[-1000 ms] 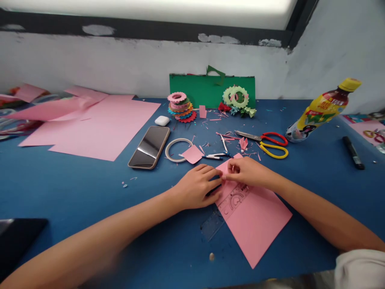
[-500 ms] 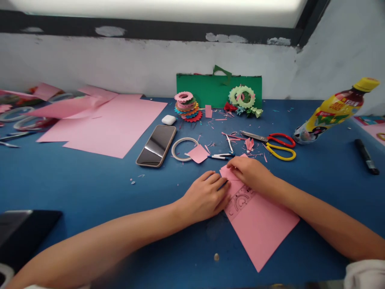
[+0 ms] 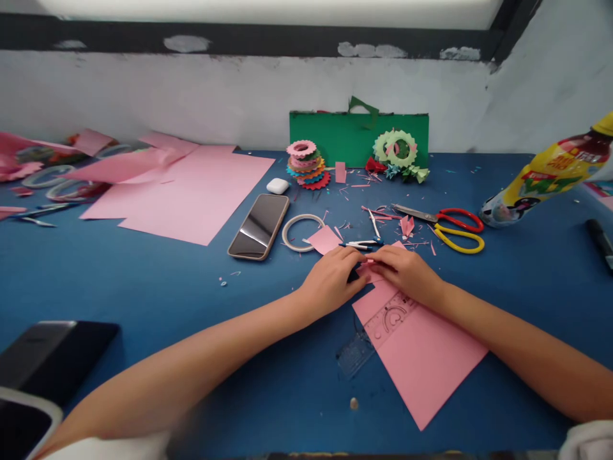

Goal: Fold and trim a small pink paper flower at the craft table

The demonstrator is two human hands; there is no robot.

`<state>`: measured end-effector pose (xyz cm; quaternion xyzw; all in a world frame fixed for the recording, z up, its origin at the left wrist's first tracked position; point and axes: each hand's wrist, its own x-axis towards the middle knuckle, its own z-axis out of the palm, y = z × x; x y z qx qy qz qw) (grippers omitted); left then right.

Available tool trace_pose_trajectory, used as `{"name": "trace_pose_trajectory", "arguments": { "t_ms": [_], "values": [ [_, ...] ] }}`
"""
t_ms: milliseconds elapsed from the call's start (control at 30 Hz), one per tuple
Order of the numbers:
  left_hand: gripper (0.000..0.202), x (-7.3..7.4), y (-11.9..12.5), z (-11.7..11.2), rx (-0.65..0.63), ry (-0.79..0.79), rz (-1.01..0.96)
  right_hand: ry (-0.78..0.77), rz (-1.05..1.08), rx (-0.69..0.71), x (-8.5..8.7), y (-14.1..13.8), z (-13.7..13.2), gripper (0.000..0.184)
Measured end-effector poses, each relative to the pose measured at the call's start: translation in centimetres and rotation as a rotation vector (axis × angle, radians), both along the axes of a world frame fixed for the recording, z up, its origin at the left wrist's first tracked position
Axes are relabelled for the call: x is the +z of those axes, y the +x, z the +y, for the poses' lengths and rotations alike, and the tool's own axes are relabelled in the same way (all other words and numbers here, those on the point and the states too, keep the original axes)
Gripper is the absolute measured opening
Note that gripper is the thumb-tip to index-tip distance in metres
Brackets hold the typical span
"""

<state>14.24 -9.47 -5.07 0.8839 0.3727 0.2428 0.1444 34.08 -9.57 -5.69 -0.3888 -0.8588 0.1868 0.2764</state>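
My left hand (image 3: 332, 281) is closed, thumb and fingertips pinching the near-left end of a small pink paper piece (image 3: 368, 273). My right hand (image 3: 407, 271) meets it from the other side, its fingers closed on the same piece; the fingertips partly hide the paper. Beneath my right hand and forearm lies a larger pink paper sheet (image 3: 426, 370), one corner pointing toward me. Across that sheet rests a clear ruler (image 3: 393, 317) with a protractor pattern. Another clear plastic piece (image 3: 355, 354) lies on the blue table just left of the sheet.
Beyond my hands lie scissors (image 3: 435, 220), a tape roll (image 3: 301, 231), a compass (image 3: 364, 244), a pink square (image 3: 324, 239) and scraps. A phone (image 3: 259, 227) and large pink sheets (image 3: 191, 191) are left, a tilted bottle (image 3: 546, 172) right. Paper rings (image 3: 306, 167) stand by a green board (image 3: 330, 134).
My left hand has moved up and off the larger sheet's edge, and its fingertips now meet my right hand's at the small pink piece. The whole view has shifted slightly.
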Motion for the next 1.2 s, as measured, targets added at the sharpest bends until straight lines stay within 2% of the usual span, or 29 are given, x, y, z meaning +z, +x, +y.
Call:
{"name": "trace_pose_trajectory", "arguments": {
  "t_ms": [133,467,667,833,933,1067,1200],
  "values": [
    [0.014,0.1,-0.1,0.2,-0.054,-0.022,-0.005,-0.018,0.004,-0.011,0.1,0.4,-0.1,0.016],
    [0.019,-0.3,-0.6,0.5,-0.133,-0.06,-0.034,0.167,-0.093,0.074,0.3,1.3,-0.4,0.016],
    [0.013,-0.1,-0.7,-0.1,-0.056,-0.096,-0.092,0.195,-0.144,0.055,0.5,1.2,-0.6,0.016],
    [0.011,0.0,-0.8,0.0,-0.045,-0.108,-0.078,0.362,-0.203,0.097,0.3,0.8,-1.1,0.025],
    [0.014,0.0,-1.0,0.3,-0.11,-0.07,-0.019,0.43,-0.196,0.098,0.0,0.9,-1.4,0.023],
    [0.02,-0.2,-1.5,1.0,-0.261,0.026,0.064,0.41,-0.179,0.107,-0.3,1.2,-1.5,0.019],
    [0.022,0.0,-2.0,1.5,-0.348,0.093,0.115,0.416,-0.204,0.126,-0.4,1.5,-1.4,0.018]
  ]
}}
